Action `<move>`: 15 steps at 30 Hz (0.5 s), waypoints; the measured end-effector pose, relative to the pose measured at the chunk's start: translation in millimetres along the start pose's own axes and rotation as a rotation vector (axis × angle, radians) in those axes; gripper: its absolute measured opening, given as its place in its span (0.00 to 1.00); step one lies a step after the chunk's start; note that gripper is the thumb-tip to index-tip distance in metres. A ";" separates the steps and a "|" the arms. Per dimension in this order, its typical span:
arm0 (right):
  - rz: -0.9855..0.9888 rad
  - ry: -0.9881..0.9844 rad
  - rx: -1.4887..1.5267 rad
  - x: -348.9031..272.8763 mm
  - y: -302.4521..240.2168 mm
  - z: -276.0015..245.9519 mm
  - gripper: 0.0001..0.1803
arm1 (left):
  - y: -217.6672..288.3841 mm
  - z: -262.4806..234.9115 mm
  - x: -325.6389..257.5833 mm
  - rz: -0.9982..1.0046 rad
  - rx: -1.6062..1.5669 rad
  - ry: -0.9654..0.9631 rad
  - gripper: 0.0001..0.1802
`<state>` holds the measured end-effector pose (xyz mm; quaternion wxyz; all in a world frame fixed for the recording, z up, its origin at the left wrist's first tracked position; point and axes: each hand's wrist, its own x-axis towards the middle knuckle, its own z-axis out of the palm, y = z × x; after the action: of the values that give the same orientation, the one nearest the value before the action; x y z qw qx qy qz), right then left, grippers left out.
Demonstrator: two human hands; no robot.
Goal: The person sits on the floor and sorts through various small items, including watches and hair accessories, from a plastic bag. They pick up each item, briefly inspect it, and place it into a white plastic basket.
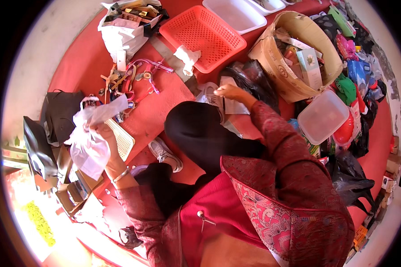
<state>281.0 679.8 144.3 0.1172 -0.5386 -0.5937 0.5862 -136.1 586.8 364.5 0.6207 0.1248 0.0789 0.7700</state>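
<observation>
While the left hand (104, 133) pinches a thin plastic bag (91, 150), the right hand (232, 92) curls, its grip unclear.
Far right, a cardboard box (268, 55) holds small cartons (310, 67).

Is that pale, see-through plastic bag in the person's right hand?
No, the pale plastic bag is in the left hand, while the right hand is well away, near the black bag.

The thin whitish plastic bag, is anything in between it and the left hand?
No, nothing visible is: the left hand is gripping the plastic bag. The pale perforated basket shows beside the hand, not between them.
</observation>
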 end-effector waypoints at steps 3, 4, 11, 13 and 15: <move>-0.012 0.064 0.099 27.6 -2.6 40.0 0.33 | 2.0 -3.7 -3.2 -0.045 -0.014 -0.011 0.11; -0.045 0.187 -0.058 42.0 3.5 53.1 0.36 | 5.6 -10.0 -1.7 -0.068 -0.007 -0.007 0.11; -0.141 0.086 -0.562 72.9 -12.1 99.1 0.10 | 13.3 -19.0 -11.8 -0.053 0.082 0.130 0.11; -0.166 0.279 -0.659 84.6 19.0 91.9 0.08 | 10.9 -23.7 -3.9 -0.132 0.089 0.109 0.12; -0.206 0.503 -0.640 83.7 35.0 74.5 0.06 | 3.9 -23.8 -1.6 -0.118 0.082 0.139 0.12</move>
<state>208.3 693.0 53.1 0.1432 -0.6119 -0.7496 0.2077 -146.3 585.3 342.7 0.6525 0.0914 0.1602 0.7350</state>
